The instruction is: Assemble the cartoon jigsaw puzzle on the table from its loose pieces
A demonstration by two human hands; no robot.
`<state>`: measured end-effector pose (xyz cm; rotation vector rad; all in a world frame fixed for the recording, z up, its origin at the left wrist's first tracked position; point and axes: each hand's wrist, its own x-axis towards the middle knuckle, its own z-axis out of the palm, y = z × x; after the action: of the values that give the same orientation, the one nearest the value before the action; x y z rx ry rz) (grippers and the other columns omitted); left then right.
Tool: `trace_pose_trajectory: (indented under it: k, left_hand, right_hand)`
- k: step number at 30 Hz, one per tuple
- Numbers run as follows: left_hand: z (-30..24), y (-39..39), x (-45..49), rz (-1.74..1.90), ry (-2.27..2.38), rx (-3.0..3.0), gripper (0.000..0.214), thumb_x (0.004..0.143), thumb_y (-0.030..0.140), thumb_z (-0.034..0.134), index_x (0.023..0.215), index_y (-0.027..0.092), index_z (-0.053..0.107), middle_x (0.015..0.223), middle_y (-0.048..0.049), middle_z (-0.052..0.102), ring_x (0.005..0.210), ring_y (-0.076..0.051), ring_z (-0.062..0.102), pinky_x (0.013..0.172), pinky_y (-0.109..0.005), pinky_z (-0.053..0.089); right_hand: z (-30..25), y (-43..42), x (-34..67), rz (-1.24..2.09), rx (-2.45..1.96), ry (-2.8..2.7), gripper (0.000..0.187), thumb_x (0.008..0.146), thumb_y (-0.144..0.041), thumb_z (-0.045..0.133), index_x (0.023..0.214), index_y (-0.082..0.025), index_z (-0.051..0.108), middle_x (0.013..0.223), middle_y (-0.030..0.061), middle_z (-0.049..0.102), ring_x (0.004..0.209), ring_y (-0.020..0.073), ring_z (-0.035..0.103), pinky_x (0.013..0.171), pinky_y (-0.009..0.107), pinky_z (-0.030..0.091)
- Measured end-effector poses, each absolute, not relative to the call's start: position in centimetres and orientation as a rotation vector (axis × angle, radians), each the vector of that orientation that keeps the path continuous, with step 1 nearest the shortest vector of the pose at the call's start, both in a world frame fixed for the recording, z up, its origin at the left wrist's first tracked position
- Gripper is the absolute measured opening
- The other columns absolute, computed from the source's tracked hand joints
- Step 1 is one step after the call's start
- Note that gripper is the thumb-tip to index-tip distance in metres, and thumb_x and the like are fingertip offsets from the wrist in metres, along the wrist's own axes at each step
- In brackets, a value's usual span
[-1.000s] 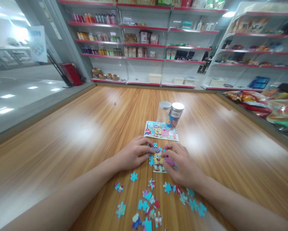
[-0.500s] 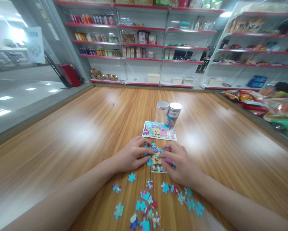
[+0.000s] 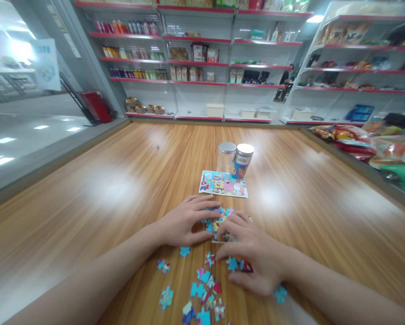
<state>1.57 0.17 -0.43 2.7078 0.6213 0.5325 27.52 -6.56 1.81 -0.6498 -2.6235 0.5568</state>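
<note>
A partly joined cartoon jigsaw (image 3: pixel 219 222) lies on the wooden table (image 3: pixel 121 189) between my hands. My left hand (image 3: pixel 184 222) rests flat beside it, fingers stretched out and touching its left edge. My right hand (image 3: pixel 253 255) lies palm down over the puzzle's right side and over some loose pieces, fingers spread, fingertips on the joined part. Several loose blue and pink pieces (image 3: pixel 204 291) are scattered nearer to me. A printed picture card (image 3: pixel 223 183) lies just beyond the puzzle.
Two metal-lidded jars (image 3: pixel 235 159) stand behind the card, one clear, one blue. Snack bags (image 3: pixel 375 144) are piled at the table's right edge. Red-edged store shelves (image 3: pixel 202 63) with goods line the far wall. A small object (image 3: pixel 157 146) lies far left on the table.
My right hand has slid back toward me, off the puzzle's right side and over the loose pieces. My left hand has flattened, staying by the puzzle's left edge.
</note>
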Motion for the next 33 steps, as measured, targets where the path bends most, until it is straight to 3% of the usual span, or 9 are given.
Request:
trace_pose_trajectory:
  k: [6,13,27,33]
  left_hand:
    - [-0.3,0.1,1.6,0.548,0.613,2.697,0.048,0.092,0.039,0.065,0.139,0.03,0.059,0.152,-0.0055,0.05,0.144,-0.029,0.042,0.121,-0.051,0.032]
    - [-0.5,0.2,1.7,0.589,0.612,2.684,0.046,0.091,0.038,0.067,0.136,0.029,0.061,0.149,-0.0068,0.053,0.142,-0.029,0.045,0.12,-0.051,0.034]
    - [-0.3,0.1,1.8,0.619,0.606,2.679,0.045,0.09,0.038,0.068,0.134,0.029,0.062,0.147,-0.0074,0.056,0.138,-0.029,0.049,0.118,-0.05,0.037]
    - [-0.3,0.1,1.8,0.622,0.604,2.681,0.046,0.089,0.036,0.068,0.135,0.029,0.062,0.147,-0.0069,0.055,0.138,-0.029,0.049,0.117,-0.05,0.038]
  right_hand:
    - [1.4,-6.2,27.6,0.572,-0.76,-2.594,0.04,0.078,-0.044,0.078,0.111,-0.025,0.067,0.117,0.008,0.057,0.107,0.028,0.052,0.097,0.049,0.039]
    - [1.4,-6.1,27.8,0.632,-0.756,-2.562,0.026,0.071,-0.021,0.076,0.094,-0.023,0.064,0.115,0.0057,0.057,0.105,0.0263,0.052,0.095,0.045,0.041]
    - [1.4,-6.2,27.6,0.637,-0.734,-2.55,0.016,0.077,-0.018,0.075,0.086,-0.022,0.062,0.111,0.0046,0.06,0.104,0.0243,0.055,0.095,0.044,0.042]
    - [0.7,-6.0,27.5,0.583,-0.791,-2.497,0.022,0.078,-0.025,0.079,0.095,-0.023,0.065,0.111,0.0055,0.059,0.105,0.0249,0.054,0.095,0.044,0.042]
